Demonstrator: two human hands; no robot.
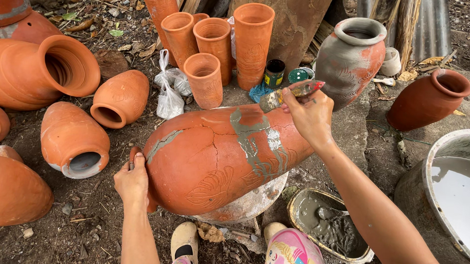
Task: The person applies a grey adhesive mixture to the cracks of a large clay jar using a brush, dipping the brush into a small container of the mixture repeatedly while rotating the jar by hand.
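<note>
The large terracotta pot (pixel 217 158) lies on its side on a pale round support (pixel 252 202), directly between the two hands. Its long axis runs from lower left to upper right, rim end toward the left hand, base end toward the right hand. Both hands are at the pot; the left one is in plain contact, the right one works just above its upper flank.

Condition of the pot: orange-red fired clay, leaf patterns incised on the belly, visible cracks across the shoulder, and streaks of grey paste (pixel 253 141) smeared along those cracks and near the rim.

Left hand (pixel 132 181): fingers curled over the rim edge, pressed against it, steadying the pot.

Right hand (pixel 311 115): closed in a pinch around the handle of a flat paintbrush (pixel 290 95), bristles pointing left, grey with paste, at the pot's upper surface.

Below the right forearm, on the ground, sits a shallow metal bowl (pixel 326 228) holding wet grey paste. Further right of that arm stands a large basin (pixel 452 186) of pale liquid. Beyond the right hand: a grey-coated jar (pixel 351 60), two small tins (pixel 274 72) and tall cylindrical pots (pixel 252 44). Left of the left hand, several finished terracotta pots (pixel 74 139) lie on the dirt.
</note>
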